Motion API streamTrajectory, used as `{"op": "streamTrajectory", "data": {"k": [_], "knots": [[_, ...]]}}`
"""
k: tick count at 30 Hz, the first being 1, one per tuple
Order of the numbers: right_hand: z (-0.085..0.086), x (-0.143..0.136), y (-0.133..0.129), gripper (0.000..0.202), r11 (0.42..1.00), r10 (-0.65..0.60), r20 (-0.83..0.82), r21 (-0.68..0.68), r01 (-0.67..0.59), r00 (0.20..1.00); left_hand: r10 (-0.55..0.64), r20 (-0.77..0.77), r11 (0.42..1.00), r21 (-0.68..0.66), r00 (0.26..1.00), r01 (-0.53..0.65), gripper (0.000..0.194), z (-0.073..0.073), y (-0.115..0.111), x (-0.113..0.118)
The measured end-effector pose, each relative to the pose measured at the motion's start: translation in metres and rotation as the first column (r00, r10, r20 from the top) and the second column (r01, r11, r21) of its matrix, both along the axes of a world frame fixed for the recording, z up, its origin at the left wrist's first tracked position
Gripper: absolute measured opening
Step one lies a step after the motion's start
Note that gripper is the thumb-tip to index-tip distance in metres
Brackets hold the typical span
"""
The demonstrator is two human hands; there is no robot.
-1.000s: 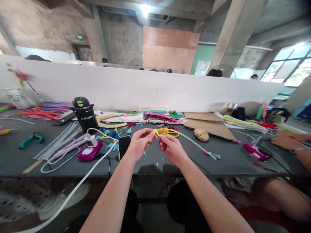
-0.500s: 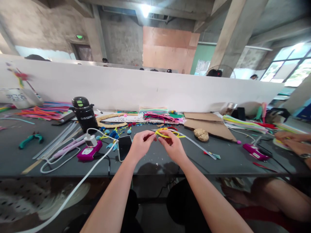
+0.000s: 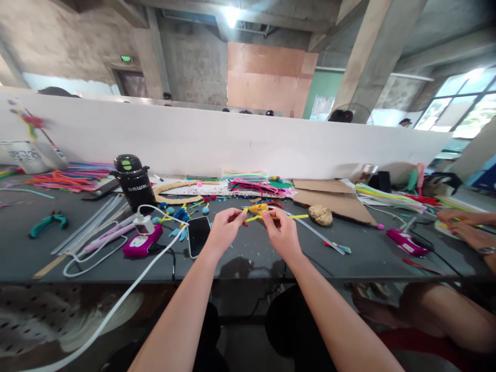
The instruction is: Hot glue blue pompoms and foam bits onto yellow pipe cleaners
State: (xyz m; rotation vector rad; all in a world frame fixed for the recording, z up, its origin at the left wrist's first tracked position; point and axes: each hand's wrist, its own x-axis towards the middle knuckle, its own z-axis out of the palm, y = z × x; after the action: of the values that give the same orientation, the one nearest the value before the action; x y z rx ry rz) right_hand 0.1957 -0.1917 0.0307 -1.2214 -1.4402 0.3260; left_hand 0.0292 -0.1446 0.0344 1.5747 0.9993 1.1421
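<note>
While a yellow pipe cleaner (image 3: 254,218) is held up between both hands above the grey desk (image 3: 240,253), the step in hand is judged to be its shaping by the fingertips. For the next move, a firm pinch near its left end would seem to be called for, with the long free length guided clear. By the left hand (image 3: 228,227), that end is pinched between thumb and curled fingers, a short yellow tip being left to poke up. By the right hand (image 3: 283,232), the strand is pinched between thumb and fingers, and its loose length is pointed rightward, toward a tan lump (image 3: 321,215). Neither hand is spread, and a gap is left between them. Beyond the fingers, a yellow-orange tool (image 3: 257,208) is partly hidden
</note>
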Motion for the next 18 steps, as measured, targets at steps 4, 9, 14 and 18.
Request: {"op": "streamTrajectory", "data": {"k": [4, 9, 14, 18], "knots": [[-0.0001, -0.0009, 0.0001, 0.025, 1.000, 0.012, -0.024, 0.015, -0.012, 1.000, 0.008, 0.053, 0.999, -0.035, 0.999, -0.006, 0.030, -0.0010, -0.0004, 0.0023], [-0.0063, -0.0042, 0.0043, 0.036, 0.964, 0.264, 0.121, -0.034, -0.262, 0.957, -0.018, 0.112, 0.997, -0.073, 0.994, 0.027, 0.031, -0.0006, -0.0052, 0.0044], [-0.0089, -0.0024, 0.0067, 0.024, 0.963, 0.270, 0.242, -0.048, -0.267, 0.932, -0.068, 0.059, 0.996, -0.049, 0.996, 0.071, 0.032, -0.0009, -0.0064, 0.0036], [-0.0065, 0.0015, 0.0058, 0.017, 0.964, 0.265, 0.295, -0.079, -0.253, 0.918, -0.068, -0.055, 0.998, 0.006, 0.996, 0.068, 0.030, -0.0002, -0.0041, 0.0012]]}}
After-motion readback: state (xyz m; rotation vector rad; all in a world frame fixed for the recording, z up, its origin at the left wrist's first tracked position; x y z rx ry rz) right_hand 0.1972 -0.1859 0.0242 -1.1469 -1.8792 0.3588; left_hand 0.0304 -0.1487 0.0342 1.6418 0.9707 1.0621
